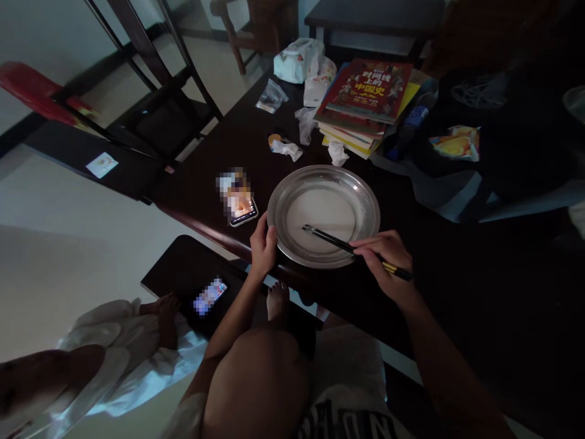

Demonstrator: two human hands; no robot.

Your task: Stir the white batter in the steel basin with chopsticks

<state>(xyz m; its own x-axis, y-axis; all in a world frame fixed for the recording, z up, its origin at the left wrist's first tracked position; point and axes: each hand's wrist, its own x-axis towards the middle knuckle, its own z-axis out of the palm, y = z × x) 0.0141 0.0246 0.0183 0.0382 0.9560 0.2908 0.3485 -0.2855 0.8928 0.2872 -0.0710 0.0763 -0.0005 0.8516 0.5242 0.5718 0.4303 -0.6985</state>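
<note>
A round metal basin (286,241) with pale, whitish contents stands near the table's front edge. At its left rim is my left hand (264,246), with the thumb on the near side and the other fingers partly hidden behind the rim. My right hand (388,262) grips a pair of dark chopsticks (333,239) with gold bands near the back end. Their tips are over or in the whitish contents; whether they touch the bottom I cannot tell. Left of the basin lies a lit phone (237,198), its screen partly blurred.
Behind the basin sit stacked books (365,91), a crumpled tissue (338,153), tissue packs (299,60) and a plastic bag (272,96). Grey cloth (450,198) and a snack packet (456,144) lie right. A person in white (114,347) sits at lower left by another phone (210,297).
</note>
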